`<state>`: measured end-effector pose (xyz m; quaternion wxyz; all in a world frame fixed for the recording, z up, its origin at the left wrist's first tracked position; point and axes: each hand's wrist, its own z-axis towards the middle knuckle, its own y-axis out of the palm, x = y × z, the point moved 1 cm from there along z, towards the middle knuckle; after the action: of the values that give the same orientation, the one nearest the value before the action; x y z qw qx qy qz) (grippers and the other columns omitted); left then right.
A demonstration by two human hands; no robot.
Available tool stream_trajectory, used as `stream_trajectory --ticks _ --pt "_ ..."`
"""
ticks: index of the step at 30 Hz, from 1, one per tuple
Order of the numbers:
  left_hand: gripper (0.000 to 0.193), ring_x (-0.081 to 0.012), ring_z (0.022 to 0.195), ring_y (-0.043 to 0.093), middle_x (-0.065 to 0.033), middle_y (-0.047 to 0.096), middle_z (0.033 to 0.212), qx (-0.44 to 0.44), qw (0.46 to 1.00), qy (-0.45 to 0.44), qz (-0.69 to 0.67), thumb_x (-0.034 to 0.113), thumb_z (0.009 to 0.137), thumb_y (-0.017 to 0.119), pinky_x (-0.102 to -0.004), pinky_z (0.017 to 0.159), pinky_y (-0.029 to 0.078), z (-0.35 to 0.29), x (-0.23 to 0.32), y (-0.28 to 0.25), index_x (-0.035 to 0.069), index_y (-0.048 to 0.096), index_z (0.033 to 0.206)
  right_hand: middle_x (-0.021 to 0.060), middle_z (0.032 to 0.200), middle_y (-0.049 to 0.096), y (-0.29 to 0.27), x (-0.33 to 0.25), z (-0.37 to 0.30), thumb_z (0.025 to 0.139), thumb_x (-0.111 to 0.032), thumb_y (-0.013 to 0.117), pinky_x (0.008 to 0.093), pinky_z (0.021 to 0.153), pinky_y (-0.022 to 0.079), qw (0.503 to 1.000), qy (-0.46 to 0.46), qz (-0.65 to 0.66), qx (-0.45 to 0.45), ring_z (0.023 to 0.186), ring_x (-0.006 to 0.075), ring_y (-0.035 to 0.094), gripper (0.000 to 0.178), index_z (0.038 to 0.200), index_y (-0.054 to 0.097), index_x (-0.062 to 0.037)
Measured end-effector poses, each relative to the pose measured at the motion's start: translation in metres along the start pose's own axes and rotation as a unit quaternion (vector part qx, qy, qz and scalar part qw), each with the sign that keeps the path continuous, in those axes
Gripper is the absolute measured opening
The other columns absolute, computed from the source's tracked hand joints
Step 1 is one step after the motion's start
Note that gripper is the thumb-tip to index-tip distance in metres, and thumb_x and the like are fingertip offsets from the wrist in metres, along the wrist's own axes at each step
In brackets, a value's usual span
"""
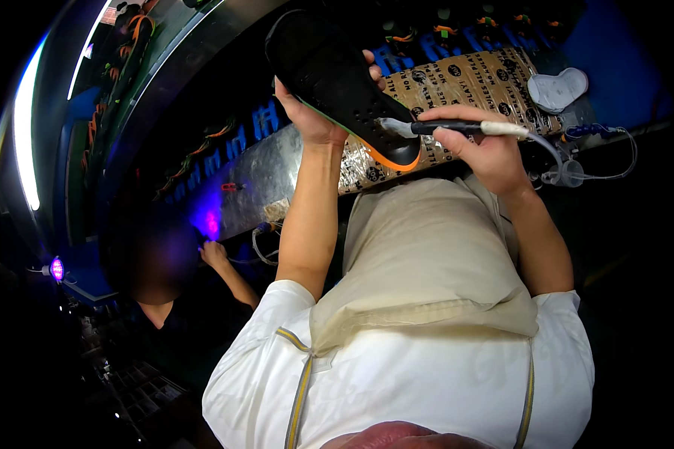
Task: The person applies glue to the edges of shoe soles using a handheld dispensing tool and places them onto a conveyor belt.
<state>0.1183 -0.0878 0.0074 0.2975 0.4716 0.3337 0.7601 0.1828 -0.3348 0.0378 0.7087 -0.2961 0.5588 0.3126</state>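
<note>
My left hand (312, 116) grips a black shoe sole (329, 71) by its edges, with the fingers wrapped round the far side. The sole tilts across the bench; its heel end, rimmed in orange, points toward me. Small holes dot its face near the heel. In my right hand (494, 156) is a brush (445, 128) with a black handle, held between thumb and fingers. Pale, flattened bristles rest on the sole close to the heel. From the handle's back end a clear tube (550, 146) curves down to the right.
Brown printed wrapping (457, 86) covers the bench beneath the sole. A white sole-shaped piece (558, 90) lies at the right, above a clear round fitting (571, 173) with tubing. Blue holders (266, 120) carry shoe parts beyond. At left, a co-worker's hand (214, 254) is near purple light.
</note>
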Motion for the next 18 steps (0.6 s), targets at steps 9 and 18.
stream_trajectory --ticks 9,18 --pt "0.078 -0.0295 0.103 0.072 -0.0212 0.068 0.13 -0.157 0.982 -0.049 0.088 0.065 0.105 0.039 -0.0399 0.1 0.055 0.038 0.028 0.055 0.002 0.05 0.151 0.0123 0.091 0.072 -0.009 -0.014 0.003 0.083 0.002 0.075 0.0322 0.071 0.05 0.982 -0.104 -0.058 -0.147 0.076 0.0199 0.063 0.033 0.116 0.076 -0.0002" --pt "0.071 -0.0283 0.121 0.065 -0.0186 0.062 0.142 -0.029 0.931 -0.231 0.282 0.059 0.11 0.035 -0.045 0.105 0.053 0.074 0.007 0.073 0.004 0.049 0.152 0.0125 0.087 0.071 -0.013 -0.024 0.013 0.081 -0.001 0.079 0.0365 0.073 0.05 0.949 -0.197 -0.173 -0.175 0.073 0.027 0.063 0.035 0.116 0.077 -0.0039"
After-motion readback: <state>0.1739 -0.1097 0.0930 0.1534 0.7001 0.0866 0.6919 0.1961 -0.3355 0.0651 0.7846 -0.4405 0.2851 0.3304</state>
